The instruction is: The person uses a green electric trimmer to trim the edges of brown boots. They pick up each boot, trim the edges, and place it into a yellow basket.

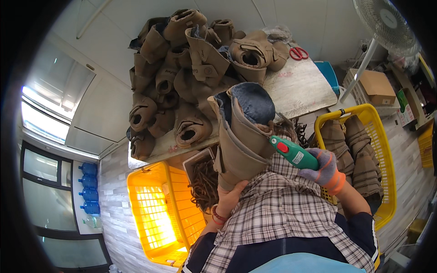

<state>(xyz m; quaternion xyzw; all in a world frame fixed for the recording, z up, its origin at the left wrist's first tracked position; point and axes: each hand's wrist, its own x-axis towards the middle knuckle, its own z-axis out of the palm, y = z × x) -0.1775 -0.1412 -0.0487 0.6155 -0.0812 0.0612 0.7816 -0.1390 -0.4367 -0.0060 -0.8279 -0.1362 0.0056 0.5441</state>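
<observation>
Clearly we grip the tall tan suede boot (241, 145) in our left hand (230, 195) and the green handheld tool (293, 154) in our gloved right hand (324, 167), so a slip could scar its soft upper.

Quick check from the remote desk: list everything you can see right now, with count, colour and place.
Boot in hand: one, tan, blue lining, centre.
Boot pile: many, tan, on the table.
Power tool: one, green, at the boot's top.
Baskets: two, yellow; left one without boots, right one holds boots.
Scissors: one, red handles, table's far edge.
Fan: one, white, upper right.
Left hand: bare, under the boot.
Right hand: gloved, grips the tool.
</observation>
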